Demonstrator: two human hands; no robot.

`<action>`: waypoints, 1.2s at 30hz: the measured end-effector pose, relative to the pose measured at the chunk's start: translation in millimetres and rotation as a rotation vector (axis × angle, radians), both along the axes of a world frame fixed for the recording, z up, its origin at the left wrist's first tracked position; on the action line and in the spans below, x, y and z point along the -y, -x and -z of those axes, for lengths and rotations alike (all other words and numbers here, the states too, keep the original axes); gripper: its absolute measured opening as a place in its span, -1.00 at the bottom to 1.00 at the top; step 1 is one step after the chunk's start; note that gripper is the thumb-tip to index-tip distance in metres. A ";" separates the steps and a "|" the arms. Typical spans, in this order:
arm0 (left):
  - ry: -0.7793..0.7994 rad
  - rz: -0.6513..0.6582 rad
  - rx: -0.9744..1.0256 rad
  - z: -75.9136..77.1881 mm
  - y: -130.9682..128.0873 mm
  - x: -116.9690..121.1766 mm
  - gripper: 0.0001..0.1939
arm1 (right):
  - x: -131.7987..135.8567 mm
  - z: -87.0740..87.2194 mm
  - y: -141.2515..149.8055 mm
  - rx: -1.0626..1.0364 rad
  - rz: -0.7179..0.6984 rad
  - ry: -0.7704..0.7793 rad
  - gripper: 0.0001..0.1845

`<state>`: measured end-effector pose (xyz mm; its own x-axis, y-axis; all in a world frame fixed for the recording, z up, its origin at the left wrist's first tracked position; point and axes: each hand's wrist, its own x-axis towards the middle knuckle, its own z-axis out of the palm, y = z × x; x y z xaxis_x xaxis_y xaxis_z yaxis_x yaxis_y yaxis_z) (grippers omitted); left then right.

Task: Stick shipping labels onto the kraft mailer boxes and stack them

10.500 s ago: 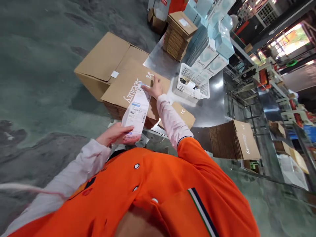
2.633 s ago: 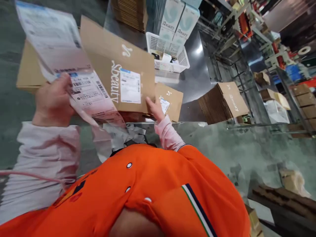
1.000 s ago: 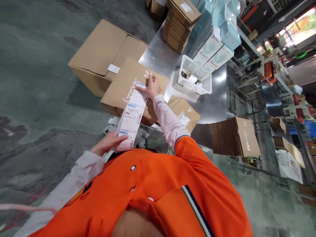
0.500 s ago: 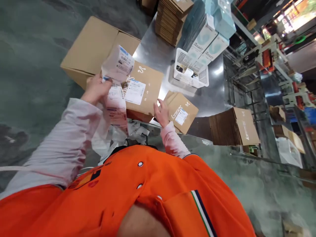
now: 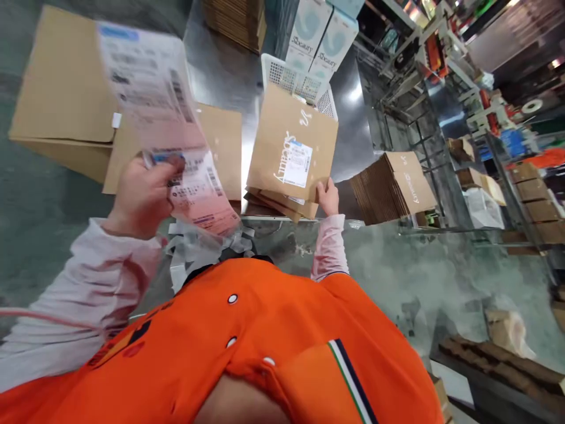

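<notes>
My left hand is raised at the left and closed on a long strip of printed shipping labels, which is blurred by motion. My right hand grips the near edge of a flat brown Sbeauty box that bears a white shipping label and is tilted up over a small pile of labelled flat boxes at the metal table's near edge. A stack of unlabelled flat boxes lies just left of it. Peeled label backing hangs crumpled by my chest.
A white plastic basket stands behind the tilted box, with teal Sbeauty cartons beyond. A big closed carton sits on the floor at left. A stack of flat boxes stands on edge at right. Metal racks fill the far right.
The box that got its label has been lifted off the left stack and carried right onto the labelled pile. My left hand has swung the label strip up and closer to the camera.
</notes>
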<state>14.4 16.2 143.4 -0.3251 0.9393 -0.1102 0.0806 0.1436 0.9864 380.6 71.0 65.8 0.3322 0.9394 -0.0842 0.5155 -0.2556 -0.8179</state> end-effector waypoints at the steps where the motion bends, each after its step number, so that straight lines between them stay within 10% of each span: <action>1: 0.013 -0.004 0.029 6.5 -7.0 6.7 -0.52 | 2.7 -2.0 7.6 0.059 -0.044 0.047 -0.39; 5: 0.122 0.115 0.102 30.8 -25.6 30.8 -0.45 | 28.9 7.5 106.9 -0.370 -0.603 0.032 -0.36; 10: 0.087 0.098 0.083 33.1 -14.0 42.0 -0.41 | 69.8 12.0 203.4 -0.625 -0.677 0.027 -0.56; 15: 0.085 -0.085 0.002 27.0 0.6 49.5 -0.58 | 39.4 -19.0 206.4 -0.640 -0.881 0.031 -0.40; 20: 0.150 -0.213 -0.037 37.8 -4.3 55.1 -0.58 | 5.3 -36.9 215.0 -0.445 -1.024 0.001 -0.67; 29: 0.409 0.001 0.366 86.7 12.9 39.8 -0.33 | -96.1 -14.1 265.2 0.121 -0.884 -0.083 -0.80; 36: 0.572 0.072 0.454 125.2 24.1 121.4 -0.38 | -134.8 15.7 300.4 0.482 -0.858 -0.022 -0.18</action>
<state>-9.7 -105.2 18.2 -0.0705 0.7116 -0.6990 -0.2898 0.6559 0.6970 80.1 205.8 50.1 -0.4691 0.8777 -0.0981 0.7985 0.3741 -0.4716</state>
